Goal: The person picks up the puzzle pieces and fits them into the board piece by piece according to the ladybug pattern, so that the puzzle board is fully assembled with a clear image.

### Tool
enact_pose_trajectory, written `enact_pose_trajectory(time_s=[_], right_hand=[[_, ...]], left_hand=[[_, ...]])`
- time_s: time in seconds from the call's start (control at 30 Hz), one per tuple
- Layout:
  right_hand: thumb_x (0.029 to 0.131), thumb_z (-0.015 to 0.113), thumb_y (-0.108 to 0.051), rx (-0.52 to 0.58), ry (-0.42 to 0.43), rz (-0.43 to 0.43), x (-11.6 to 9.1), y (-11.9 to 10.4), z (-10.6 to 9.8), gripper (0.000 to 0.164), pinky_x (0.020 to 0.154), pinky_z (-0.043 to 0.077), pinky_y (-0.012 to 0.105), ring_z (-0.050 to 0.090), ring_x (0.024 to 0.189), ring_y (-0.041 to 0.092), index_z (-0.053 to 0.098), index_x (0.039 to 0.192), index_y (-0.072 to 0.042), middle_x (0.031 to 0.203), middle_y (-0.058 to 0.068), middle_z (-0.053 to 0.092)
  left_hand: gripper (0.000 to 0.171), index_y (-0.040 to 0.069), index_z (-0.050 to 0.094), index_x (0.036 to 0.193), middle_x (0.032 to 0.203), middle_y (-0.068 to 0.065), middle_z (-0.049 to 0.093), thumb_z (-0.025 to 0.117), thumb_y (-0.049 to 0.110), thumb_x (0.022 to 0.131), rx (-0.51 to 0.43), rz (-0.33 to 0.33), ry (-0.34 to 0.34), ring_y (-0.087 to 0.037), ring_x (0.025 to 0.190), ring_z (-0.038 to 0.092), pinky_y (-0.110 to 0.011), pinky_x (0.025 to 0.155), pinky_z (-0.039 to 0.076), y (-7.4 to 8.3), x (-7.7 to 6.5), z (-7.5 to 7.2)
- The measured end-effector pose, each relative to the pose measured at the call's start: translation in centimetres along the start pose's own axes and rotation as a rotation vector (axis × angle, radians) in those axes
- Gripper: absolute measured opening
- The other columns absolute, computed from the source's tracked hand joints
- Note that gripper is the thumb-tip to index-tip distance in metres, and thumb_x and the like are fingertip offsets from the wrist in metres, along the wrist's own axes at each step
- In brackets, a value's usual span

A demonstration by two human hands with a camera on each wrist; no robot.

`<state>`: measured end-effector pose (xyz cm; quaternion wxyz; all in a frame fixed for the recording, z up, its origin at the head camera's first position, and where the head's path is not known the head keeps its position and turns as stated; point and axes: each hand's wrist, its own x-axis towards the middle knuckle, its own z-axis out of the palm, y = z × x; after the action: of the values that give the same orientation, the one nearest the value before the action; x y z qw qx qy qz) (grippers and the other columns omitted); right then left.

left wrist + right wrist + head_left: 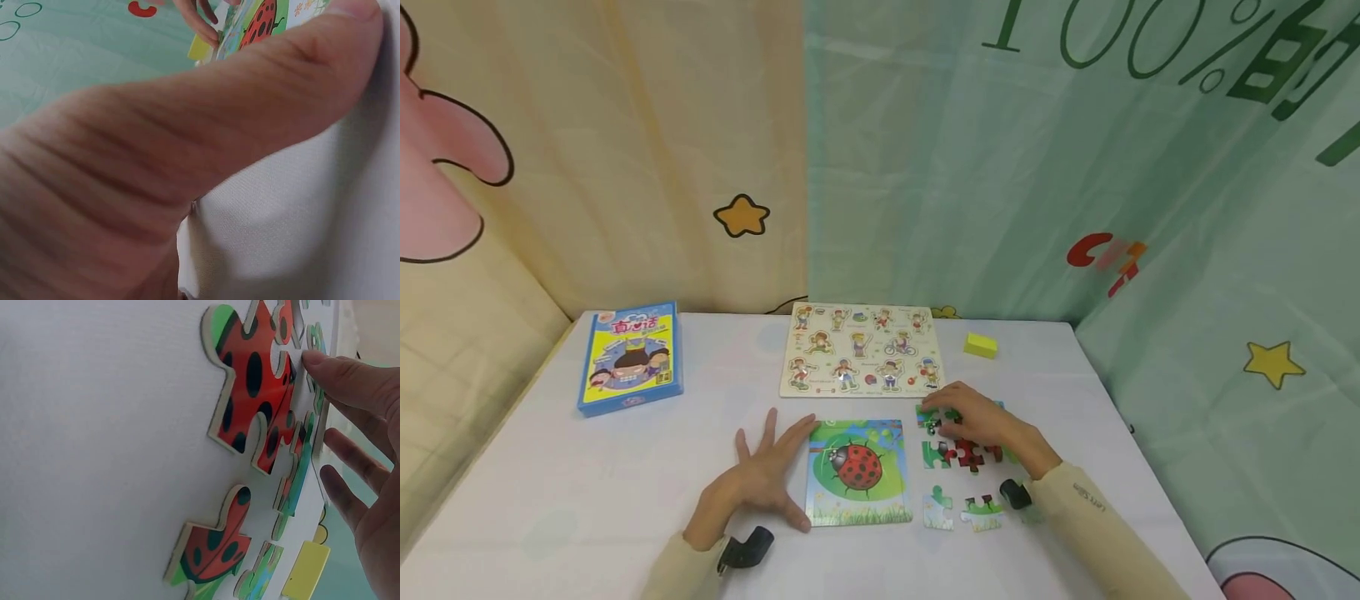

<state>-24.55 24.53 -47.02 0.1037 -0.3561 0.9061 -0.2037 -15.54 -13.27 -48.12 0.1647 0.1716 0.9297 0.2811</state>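
Observation:
A square ladybug picture board (859,472) lies in front of me. My left hand (763,473) is spread wide at its left side, index fingertip at the top left corner and thumb at the lower left one. To the board's right lie several loose jigsaw pieces. My right hand (976,417) reaches over the upper ones, its fingertips at a green piece (927,415) in the top left. In the right wrist view the thumb comes close to the pieces beyond a red spotted piece (250,381), and the fingers are loosely extended. Parts of the upper pieces are hidden beneath this hand.
Behind the board lies a wooden peg puzzle (861,350) with small figures. A yellow block (980,345) sits at the back right, and a blue and yellow box (631,358) at the back left. Two lower pieces, one pale (937,510) and one with grass (982,513), lie nearer me.

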Motion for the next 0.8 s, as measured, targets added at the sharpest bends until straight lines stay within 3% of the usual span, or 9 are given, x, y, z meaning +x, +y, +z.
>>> enact_pose_trajectory(time_s=[0.5, 0.8], right_hand=[[0.093, 0.072, -0.017, -0.006, 0.029, 0.058, 0.22, -0.44, 0.02, 0.035, 0.106, 0.045, 0.047, 0.053, 0.124, 0.025, 0.068, 0.127, -0.013, 0.129, 0.001, 0.068], [0.093, 0.071, -0.014, -0.025, 0.04, 0.022, 0.12, -0.39, 0.17, 0.032, 0.105, 0.047, 0.048, 0.056, 0.123, 0.026, 0.068, 0.125, -0.011, 0.131, 0.004, 0.067]], left_hand=[[0.143, 0.016, 0.02, 0.16, 0.17, -0.008, 0.009, 0.099, 0.046, 0.043, -0.044, 0.02, -0.021, -0.053, 0.147, -0.022, -0.08, 0.1, -0.023, -0.5, 0.31, -0.05], [0.144, 0.017, 0.019, 0.16, 0.17, -0.008, 0.008, 0.098, 0.049, 0.043, -0.036, 0.018, -0.025, -0.053, 0.147, -0.023, -0.08, 0.099, -0.024, -0.75, 0.53, 0.08]])
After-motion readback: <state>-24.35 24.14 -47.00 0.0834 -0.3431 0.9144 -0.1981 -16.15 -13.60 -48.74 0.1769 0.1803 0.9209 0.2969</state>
